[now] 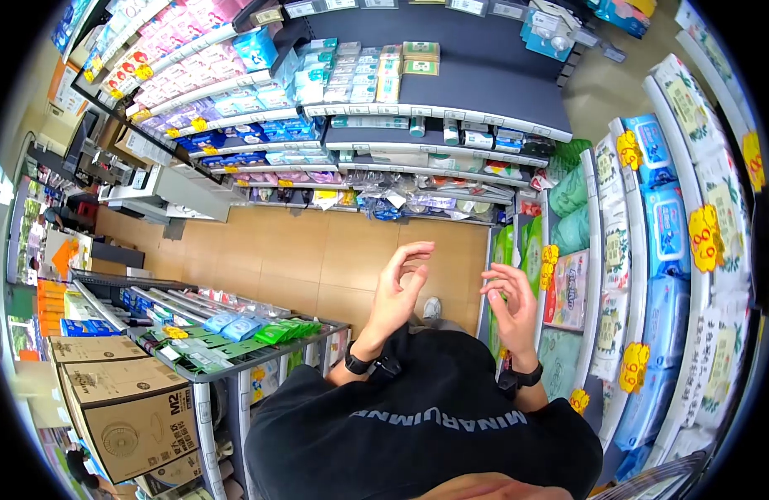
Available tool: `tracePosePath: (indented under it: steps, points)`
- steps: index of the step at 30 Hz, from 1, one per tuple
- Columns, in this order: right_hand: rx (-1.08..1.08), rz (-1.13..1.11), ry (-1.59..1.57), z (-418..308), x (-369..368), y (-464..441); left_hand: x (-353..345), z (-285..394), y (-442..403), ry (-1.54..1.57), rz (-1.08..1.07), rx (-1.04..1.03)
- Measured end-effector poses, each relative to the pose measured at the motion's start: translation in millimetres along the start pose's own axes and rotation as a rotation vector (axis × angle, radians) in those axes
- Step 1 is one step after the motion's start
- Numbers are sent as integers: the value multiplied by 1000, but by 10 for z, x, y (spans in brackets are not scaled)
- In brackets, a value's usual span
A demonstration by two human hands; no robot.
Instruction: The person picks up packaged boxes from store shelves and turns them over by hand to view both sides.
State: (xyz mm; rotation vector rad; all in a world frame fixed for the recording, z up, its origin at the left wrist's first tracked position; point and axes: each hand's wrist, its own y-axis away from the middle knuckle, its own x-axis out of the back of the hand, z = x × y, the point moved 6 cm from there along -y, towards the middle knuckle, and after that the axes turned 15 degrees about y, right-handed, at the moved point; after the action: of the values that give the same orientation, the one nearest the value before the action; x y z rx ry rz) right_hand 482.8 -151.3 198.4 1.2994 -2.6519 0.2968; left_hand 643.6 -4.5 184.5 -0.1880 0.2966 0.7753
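Observation:
My left hand is raised in front of my chest, its fingers apart and slightly curled, with nothing in it. Facing it, my right hand is held up in the same way, fingers spread and bent, also holding nothing. A gap lies between the two, with the tiled floor below. Dark bands circle both wrists. Closest to my right hand is the shelf unit on the right, where a pink-and-white pack and green packs sit. Neither hand touches any goods.
Ahead stands a long shelf with small boxes and packs. Wet-wipe packs and tissue packs fill the right shelves. At left are a low rack with green packs and a cardboard fan box. A counter stands farther back.

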Motion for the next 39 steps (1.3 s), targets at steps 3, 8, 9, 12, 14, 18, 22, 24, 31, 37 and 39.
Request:
tracePosePath:
  steps: [3, 8, 9, 12, 14, 18, 22, 24, 31, 37, 39]
  points:
    - [-36, -40, -39, 93, -34, -187, 64, 2, -66, -23, 54, 3]
    - [-32, -132, -10, 165, -164, -577, 294, -56, -189, -30, 196, 40]
    - [-13, -148, 0, 152, -206, -703, 322, -44, -254, -32, 196, 36]
    - [0, -171, 3, 116, -293, -1001, 405, -26, -449, -1, 213, 16]
    - [19, -167, 17, 102, -341, -1212, 464, -31, -611, 23, 205, 14]
    - [69, -163, 79, 141, -480, -1697, 573, 94, -1058, 25, 171, -28]
    - [98, -129, 186, 262, -632, -2342, 671, 298, -1530, 24, 98, -103]
    - [178, -119, 285, 309, -719, -2681, 726, 388, -1735, 12, 72, -140]
    - [252, -228, 623, 819, -1076, -4006, 963, 674, -2263, 9, 19, -161]
    - [282, -189, 893, 1315, -1363, -5046, 1077, 808, -2500, 32, -112, -90]
    - [178, -243, 991, 1399, -1418, -5318, 1106, 823, -2570, -26, -137, -59]
